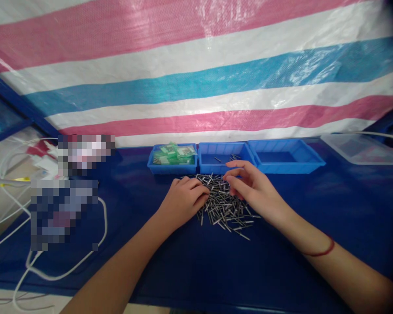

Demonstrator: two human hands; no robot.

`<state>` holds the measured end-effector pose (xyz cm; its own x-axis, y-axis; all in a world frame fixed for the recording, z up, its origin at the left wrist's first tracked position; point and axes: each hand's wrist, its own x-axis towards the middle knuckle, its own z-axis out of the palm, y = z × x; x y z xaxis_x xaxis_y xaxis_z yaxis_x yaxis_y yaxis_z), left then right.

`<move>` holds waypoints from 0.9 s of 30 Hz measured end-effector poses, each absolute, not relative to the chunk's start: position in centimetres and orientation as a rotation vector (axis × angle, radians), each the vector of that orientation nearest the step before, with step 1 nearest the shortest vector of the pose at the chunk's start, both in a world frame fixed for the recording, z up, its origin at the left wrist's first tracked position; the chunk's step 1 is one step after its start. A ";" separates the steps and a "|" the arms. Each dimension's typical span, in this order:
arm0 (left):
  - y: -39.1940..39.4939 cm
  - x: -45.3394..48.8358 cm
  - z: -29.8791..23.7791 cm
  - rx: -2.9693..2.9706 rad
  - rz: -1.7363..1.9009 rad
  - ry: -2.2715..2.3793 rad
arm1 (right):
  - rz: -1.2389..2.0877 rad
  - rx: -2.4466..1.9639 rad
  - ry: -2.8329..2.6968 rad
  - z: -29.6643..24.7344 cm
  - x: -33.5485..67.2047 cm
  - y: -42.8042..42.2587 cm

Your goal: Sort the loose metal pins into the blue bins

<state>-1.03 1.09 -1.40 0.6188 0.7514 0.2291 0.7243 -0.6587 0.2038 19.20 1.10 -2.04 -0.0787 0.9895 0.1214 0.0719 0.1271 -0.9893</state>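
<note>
A heap of small metal pins [224, 207] lies on the dark blue table [216, 266] in front of me. My left hand [182, 200] rests at the heap's left edge with its fingers curled down onto the pins; what it holds, if anything, is hidden. My right hand [253, 187] hovers over the heap's upper right, fingers bent and drawn together above the pins. A thin red string circles my right wrist.
Three blue bins stand behind the heap: the left bin [172, 167] holds green packets, the middle bin [223, 167] a few pins, the right bin [286, 158] looks bare. A clear plastic tray [363, 148] sits far right. White cables [65, 270] loop at left. A striped tarp hangs behind.
</note>
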 end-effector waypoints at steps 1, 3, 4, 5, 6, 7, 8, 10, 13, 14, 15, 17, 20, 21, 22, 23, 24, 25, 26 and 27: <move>1.1 -1.0 -1.4 2.742 0.462 1.272 | 1.129 -1.134 -1.382 -2.1 19.2 1.1; 1.2 -1.0 -1.5 2.743 0.472 1.296 | 1.127 -1.137 -1.390 -2.2 19.1 1.0; 1.3 -0.9 -1.5 2.747 0.471 1.299 | 1.134 -1.137 -1.391 -2.2 19.1 1.0; 1.3 -0.9 -1.5 2.751 0.467 1.297 | 1.147 -1.139 -1.389 -2.2 19.1 1.0; 1.2 -0.9 -1.4 2.755 0.464 1.293 | 1.160 -1.141 -1.385 -2.2 19.1 0.9; 1.2 -0.8 -1.4 2.758 0.462 1.287 | 1.171 -1.144 -1.384 -2.2 19.0 0.9; 1.2 -0.8 -1.4 2.760 0.462 1.283 | 1.177 -1.147 -1.387 -2.2 19.0 0.9; 1.1 -0.7 -1.5 2.761 0.467 1.282 | 1.171 -1.157 -1.400 -2.2 18.9 0.9; 1.0 -0.6 -1.6 2.751 0.482 1.304 | 1.154 -1.157 -1.423 -2.3 18.9 0.8; 1.0 -0.6 -1.6 2.744 0.486 1.313 | 1.153 -1.156 -1.424 -2.3 18.9 0.9; 1.1 -0.6 -1.7 2.738 0.486 1.315 | 1.155 -1.156 -1.423 -2.4 18.9 0.9; 1.1 -0.6 -1.7 2.731 0.479 1.304 | 1.163 -1.160 -1.419 -2.4 18.9 0.9; 1.1 -0.8 -1.7 2.738 0.464 1.278 | 1.171 -1.167 -1.420 -2.3 18.8 0.9; 1.2 -0.8 -1.6 2.742 0.460 1.277 | 1.170 -1.169 -1.417 -2.2 18.8 0.8; 1.2 -0.8 -1.6 2.746 0.454 1.279 | 1.169 -1.172 -1.412 -2.1 18.8 0.8; 1.1 -0.8 -1.5 2.752 0.446 1.280 | 1.168 -1.176 -1.406 -2.1 18.7 0.8; 1.1 -0.7 -1.5 2.761 0.438 1.282 | 1.168 -1.182 -1.403 -2.0 18.7 0.8; 1.1 -0.7 -1.4 2.775 0.430 1.283 | 1.169 -1.187 -1.404 -2.0 18.7 0.8; 1.0 -0.6 -1.3 2.792 0.423 1.284 | 1.168 -1.189 -1.411 -2.0 18.7 0.8; 0.9 -0.5 -1.2 2.812 0.415 1.288 | 1.165 -1.188 -1.421 -2.1 18.7 0.8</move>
<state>-0.53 0.91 -1.21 0.6242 0.7463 0.2313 0.7408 -0.6594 0.1284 18.68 0.79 -2.08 -0.1134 0.9908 0.0733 0.1229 0.0872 -0.9886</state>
